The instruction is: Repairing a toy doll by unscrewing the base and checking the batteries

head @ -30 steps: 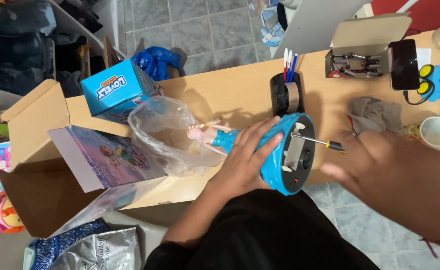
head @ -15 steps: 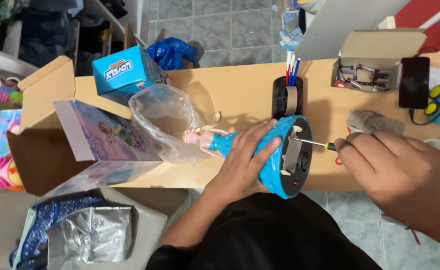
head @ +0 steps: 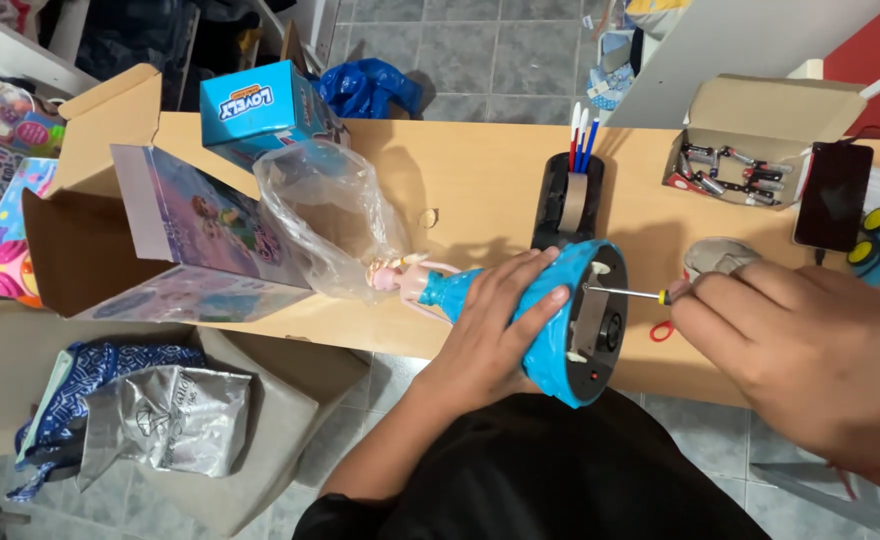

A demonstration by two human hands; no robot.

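Observation:
A doll in a blue skirt (head: 440,286) lies on its side on the wooden table (head: 480,180), its round black base (head: 596,325) turned toward me. My left hand (head: 495,320) grips the blue skirt and holds the doll still. My right hand (head: 810,355) is closed on a small screwdriver (head: 628,294) whose metal tip touches the battery cover on the base. The doll's head pokes into a clear plastic bag (head: 325,220).
A black tape dispenser with pens (head: 566,195) stands behind the doll. An open cardboard box of batteries (head: 750,170) and a dark phone (head: 832,195) sit at the right. A purple toy box (head: 195,235), a blue carton (head: 260,110) and a large open cardboard box (head: 70,250) crowd the left.
My right hand has come in from the right and set the screwdriver tip against the doll's base. The left hand has kept its grip on the skirt. The view has shifted slightly.

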